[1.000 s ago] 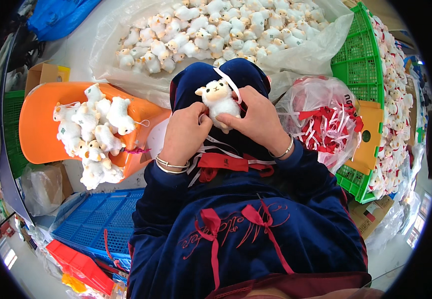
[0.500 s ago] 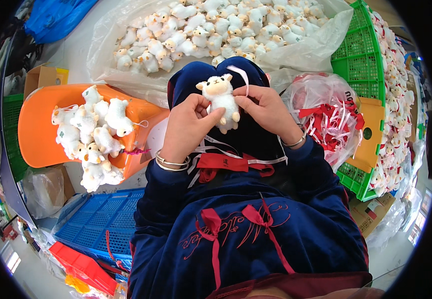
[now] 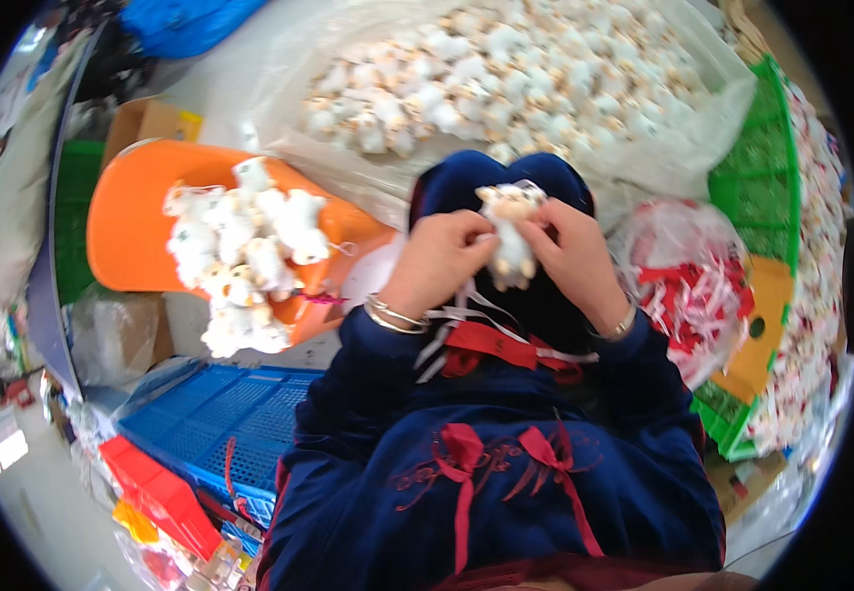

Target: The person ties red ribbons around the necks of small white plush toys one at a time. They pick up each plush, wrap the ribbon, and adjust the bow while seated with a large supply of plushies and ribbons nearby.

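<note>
A small white plush sheep (image 3: pixel 512 236) with a cream face is held upright over my lap, its face toward me. My left hand (image 3: pixel 442 258) is closed at one side of it, thumb and fingertips pinched by its body. My right hand (image 3: pixel 575 258) grips the other side near the neck, with the thumb on the body. A bit of white ribbon (image 3: pixel 527 184) shows at the top of the head; the rest of it is hidden or blurred. Red cloth pieces with white ties (image 3: pixel 491 343) lie across my lap.
An orange chair (image 3: pixel 136 212) at left bears several plush sheep (image 3: pixel 240 256). More lie heaped on plastic sheeting (image 3: pixel 506 79) ahead. At right are a bag of red and white ribbons (image 3: pixel 688 295) and a green crate (image 3: pixel 757 167). A blue crate (image 3: pixel 230 414) stands at lower left.
The whole view has shifted, so things appear farther right and lower. My right hand has come closer to the sheep, and the white ribbon it held out is now mostly out of sight.
</note>
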Motion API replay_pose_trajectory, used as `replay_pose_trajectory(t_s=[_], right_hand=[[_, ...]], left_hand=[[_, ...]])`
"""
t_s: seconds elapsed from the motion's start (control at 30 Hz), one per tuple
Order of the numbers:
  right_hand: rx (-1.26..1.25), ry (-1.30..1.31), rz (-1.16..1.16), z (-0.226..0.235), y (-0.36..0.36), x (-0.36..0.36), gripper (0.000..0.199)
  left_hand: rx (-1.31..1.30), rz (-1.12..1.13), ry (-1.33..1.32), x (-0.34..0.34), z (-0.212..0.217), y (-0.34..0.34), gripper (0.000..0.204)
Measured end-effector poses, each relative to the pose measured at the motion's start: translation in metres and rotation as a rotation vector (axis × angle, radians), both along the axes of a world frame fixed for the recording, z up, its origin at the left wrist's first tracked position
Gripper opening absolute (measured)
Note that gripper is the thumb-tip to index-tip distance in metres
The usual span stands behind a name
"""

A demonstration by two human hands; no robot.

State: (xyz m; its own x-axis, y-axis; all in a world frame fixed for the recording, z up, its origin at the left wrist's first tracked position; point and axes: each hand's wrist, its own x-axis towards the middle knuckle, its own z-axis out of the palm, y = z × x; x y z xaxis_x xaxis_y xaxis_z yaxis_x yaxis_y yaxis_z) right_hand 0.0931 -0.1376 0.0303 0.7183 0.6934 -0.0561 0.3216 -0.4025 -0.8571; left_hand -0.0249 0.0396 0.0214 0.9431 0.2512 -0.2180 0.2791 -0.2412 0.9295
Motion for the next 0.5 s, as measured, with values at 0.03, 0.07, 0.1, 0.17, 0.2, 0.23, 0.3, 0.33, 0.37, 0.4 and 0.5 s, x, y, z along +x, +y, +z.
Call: replay_pose_trajectory(t_s=[0.03,0.07,0.1,0.17,0.2,0.23,0.3,0.33,0.37,0.4,0.5], right_hand=[[0.015,-0.020,-0.001,0.002,0.002,-0.003,0.019],[0.011,-0.042,-0.009,0.006,0.001,-0.005,0.018],[-0.014,-0.060,-0.005,0.007,0.003,-0.006,0.018],[-0.029,0.001,-0.020,0.012,0.005,-0.010,0.018],[-0.037,0.032,-0.030,0.013,0.007,-0.010,0.019],[-0.024,0.019,-0.035,0.011,0.007,-0.009,0.019],[-0.027,-0.046,-0.024,0.008,0.009,-0.008,0.019],[-0.032,-0.080,-0.021,0.008,0.009,-0.008,0.019],[-0.046,-0.109,-0.024,0.006,0.009,-0.007,0.019],[-0.046,-0.105,-0.027,0.003,0.007,-0.007,0.019],[-0.023,-0.076,-0.016,0.000,0.005,-0.003,0.017]], left_hand=[[0.082,-0.034,0.013,0.001,0.002,0.004,0.024],[0.145,-0.073,0.024,0.004,0.004,0.005,0.024],[0.259,-0.077,0.030,0.005,0.009,0.007,0.024],[0.403,-0.057,0.023,0.008,0.009,0.002,0.026],[0.437,-0.016,-0.024,0.008,0.007,-0.002,0.023],[0.438,0.019,-0.055,0.007,0.008,-0.007,0.022],[0.444,0.076,-0.076,0.007,0.012,-0.017,0.021],[0.441,0.095,-0.069,0.008,0.012,-0.022,0.021],[0.430,0.100,-0.084,0.009,0.011,-0.024,0.021],[0.424,0.106,-0.090,0.009,0.009,-0.025,0.021],[0.456,0.071,-0.083,0.010,0.014,-0.024,0.023]])
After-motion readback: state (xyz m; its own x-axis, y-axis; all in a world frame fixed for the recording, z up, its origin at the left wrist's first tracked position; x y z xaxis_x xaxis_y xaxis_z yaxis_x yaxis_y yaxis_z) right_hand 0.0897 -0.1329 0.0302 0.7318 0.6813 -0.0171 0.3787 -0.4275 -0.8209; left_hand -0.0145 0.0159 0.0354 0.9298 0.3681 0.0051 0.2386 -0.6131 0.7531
